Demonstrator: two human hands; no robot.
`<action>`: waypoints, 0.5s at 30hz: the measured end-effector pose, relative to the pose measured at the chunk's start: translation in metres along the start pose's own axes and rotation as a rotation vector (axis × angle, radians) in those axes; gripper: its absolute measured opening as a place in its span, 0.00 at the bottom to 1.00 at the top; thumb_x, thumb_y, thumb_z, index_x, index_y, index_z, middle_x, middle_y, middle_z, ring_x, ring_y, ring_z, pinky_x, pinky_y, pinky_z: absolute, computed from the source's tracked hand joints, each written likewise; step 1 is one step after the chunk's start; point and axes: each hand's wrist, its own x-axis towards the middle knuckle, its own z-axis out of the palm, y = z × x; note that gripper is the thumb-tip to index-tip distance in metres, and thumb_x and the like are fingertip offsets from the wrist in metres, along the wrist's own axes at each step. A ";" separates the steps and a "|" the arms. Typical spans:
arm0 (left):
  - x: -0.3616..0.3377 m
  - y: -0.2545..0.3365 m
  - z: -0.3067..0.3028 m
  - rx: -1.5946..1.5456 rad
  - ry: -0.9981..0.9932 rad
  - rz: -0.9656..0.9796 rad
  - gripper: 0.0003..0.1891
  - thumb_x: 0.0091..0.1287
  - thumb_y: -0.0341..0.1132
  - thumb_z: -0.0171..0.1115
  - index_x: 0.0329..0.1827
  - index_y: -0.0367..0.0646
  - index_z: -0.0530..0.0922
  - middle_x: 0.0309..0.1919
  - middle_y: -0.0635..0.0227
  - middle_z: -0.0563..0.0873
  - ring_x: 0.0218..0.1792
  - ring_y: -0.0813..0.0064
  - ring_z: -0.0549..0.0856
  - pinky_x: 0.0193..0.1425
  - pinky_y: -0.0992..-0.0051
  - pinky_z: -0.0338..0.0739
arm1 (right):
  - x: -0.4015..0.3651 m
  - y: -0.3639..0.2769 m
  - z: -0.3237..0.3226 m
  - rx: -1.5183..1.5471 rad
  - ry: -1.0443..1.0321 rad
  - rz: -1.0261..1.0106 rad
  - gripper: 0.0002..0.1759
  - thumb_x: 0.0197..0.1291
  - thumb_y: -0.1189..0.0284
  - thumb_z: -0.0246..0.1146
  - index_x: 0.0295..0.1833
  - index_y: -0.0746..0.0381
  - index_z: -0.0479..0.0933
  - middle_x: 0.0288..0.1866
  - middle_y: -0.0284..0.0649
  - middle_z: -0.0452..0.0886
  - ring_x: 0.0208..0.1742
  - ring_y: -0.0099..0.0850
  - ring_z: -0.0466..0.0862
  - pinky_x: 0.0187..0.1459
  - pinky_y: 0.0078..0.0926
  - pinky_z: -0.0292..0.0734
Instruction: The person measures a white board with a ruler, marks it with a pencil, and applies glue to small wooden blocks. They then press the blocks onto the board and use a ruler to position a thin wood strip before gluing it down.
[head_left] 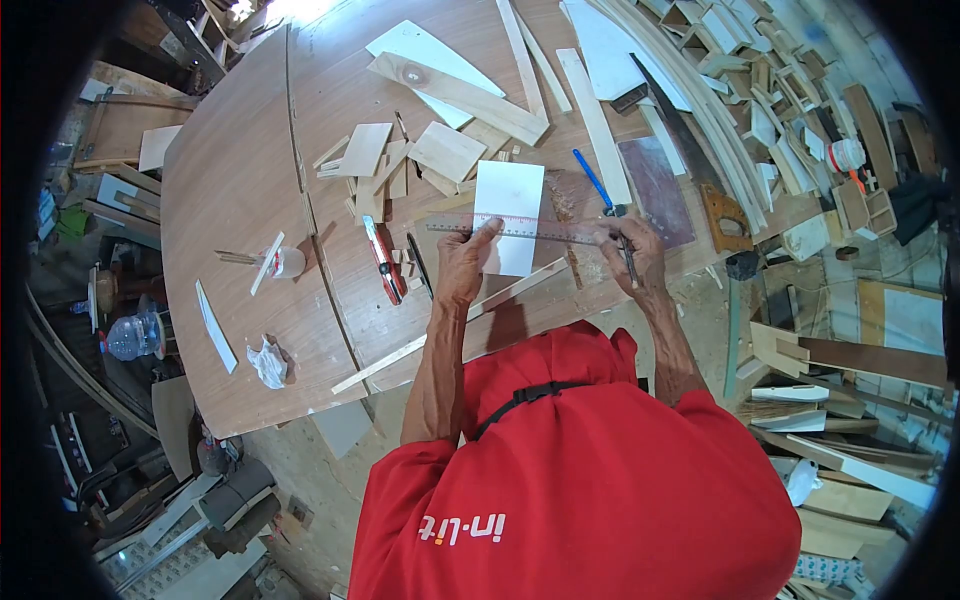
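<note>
Ruler (522, 231) is crossing the white panel (511, 190); left hand (463, 265) is pinching it, while right hand (640, 255), grasping a slim tool (629, 262), could skew it.

Shows a crumpled white wad (268, 362) on the table (235, 150), a clear bottle (132, 338) beyond it, and, seemingly, dark cloth (918, 210) at far right.

A smooth wood-toned tabletop (235, 170), pale matt wood strips (594, 125) and a crumpled white wad (268, 363).

Both hands (550, 250) hold a ruler (520, 227) across a white board (510, 192).
</note>
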 end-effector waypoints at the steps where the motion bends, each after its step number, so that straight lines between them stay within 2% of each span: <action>1: 0.000 0.000 -0.001 0.000 0.001 0.000 0.13 0.64 0.33 0.72 0.46 0.33 0.84 0.37 0.67 0.87 0.32 0.81 0.83 0.37 0.78 0.77 | 0.002 0.003 -0.001 -0.057 0.060 -0.042 0.09 0.63 0.73 0.64 0.46 0.65 0.82 0.34 0.40 0.80 0.35 0.32 0.79 0.41 0.28 0.74; 3: 0.001 -0.001 -0.003 0.044 0.000 0.012 0.13 0.64 0.33 0.71 0.47 0.34 0.85 0.37 0.67 0.87 0.32 0.80 0.83 0.37 0.78 0.77 | 0.004 0.002 -0.002 -0.112 0.118 -0.085 0.08 0.66 0.73 0.62 0.46 0.65 0.81 0.36 0.41 0.82 0.37 0.33 0.81 0.42 0.28 0.75; 5: 0.002 -0.002 -0.003 0.048 0.000 0.021 0.13 0.64 0.33 0.71 0.46 0.34 0.85 0.37 0.67 0.87 0.32 0.80 0.83 0.37 0.78 0.76 | 0.006 -0.005 -0.005 0.069 0.180 0.153 0.11 0.67 0.73 0.59 0.49 0.66 0.81 0.37 0.42 0.84 0.40 0.33 0.82 0.44 0.33 0.76; 6: 0.002 -0.003 -0.003 0.052 -0.002 0.029 0.12 0.64 0.33 0.71 0.46 0.34 0.85 0.36 0.68 0.87 0.32 0.81 0.83 0.36 0.78 0.76 | 0.007 -0.008 -0.004 0.069 0.180 0.153 0.11 0.67 0.73 0.59 0.49 0.66 0.81 0.37 0.42 0.84 0.40 0.33 0.82 0.44 0.33 0.76; 8: 0.003 -0.003 -0.005 0.090 0.000 0.022 0.12 0.64 0.33 0.71 0.46 0.34 0.85 0.36 0.68 0.87 0.32 0.81 0.82 0.36 0.78 0.76 | 0.009 -0.016 0.002 0.464 0.238 0.325 0.11 0.67 0.75 0.58 0.50 0.67 0.80 0.36 0.41 0.84 0.38 0.28 0.83 0.40 0.28 0.77; 9: 0.003 -0.002 -0.005 0.127 0.002 0.015 0.12 0.64 0.33 0.71 0.45 0.35 0.85 0.36 0.68 0.87 0.32 0.81 0.82 0.36 0.78 0.76 | 0.010 -0.019 0.004 0.463 0.239 0.325 0.11 0.67 0.75 0.58 0.50 0.67 0.80 0.36 0.41 0.84 0.38 0.28 0.83 0.40 0.28 0.77; 11: 0.003 -0.003 -0.003 0.118 -0.004 0.024 0.11 0.64 0.34 0.70 0.45 0.35 0.86 0.36 0.68 0.87 0.32 0.81 0.82 0.36 0.78 0.76 | 0.013 -0.028 0.006 0.562 0.031 0.251 0.09 0.65 0.76 0.60 0.48 0.68 0.81 0.34 0.42 0.84 0.35 0.25 0.83 0.35 0.25 0.77; 12: 0.003 -0.002 -0.001 0.109 -0.009 0.036 0.11 0.64 0.34 0.70 0.44 0.35 0.86 0.36 0.68 0.87 0.31 0.82 0.82 0.36 0.79 0.76 | 0.014 -0.034 0.006 0.562 0.032 0.251 0.09 0.65 0.76 0.60 0.48 0.68 0.81 0.34 0.42 0.84 0.35 0.25 0.83 0.35 0.25 0.77; 14: 0.002 -0.002 0.002 0.112 -0.011 0.044 0.11 0.64 0.34 0.70 0.44 0.35 0.86 0.35 0.68 0.87 0.31 0.82 0.82 0.35 0.78 0.76 | 0.018 -0.049 0.006 0.348 -0.064 0.163 0.08 0.63 0.76 0.62 0.45 0.68 0.82 0.33 0.41 0.84 0.32 0.25 0.83 0.33 0.24 0.77; 15: 0.001 -0.002 0.003 0.116 -0.012 0.052 0.11 0.64 0.34 0.70 0.44 0.35 0.86 0.35 0.68 0.88 0.30 0.82 0.82 0.35 0.78 0.76 | 0.022 -0.051 0.013 0.324 0.007 0.009 0.07 0.62 0.76 0.62 0.43 0.67 0.83 0.31 0.40 0.83 0.32 0.27 0.82 0.36 0.27 0.76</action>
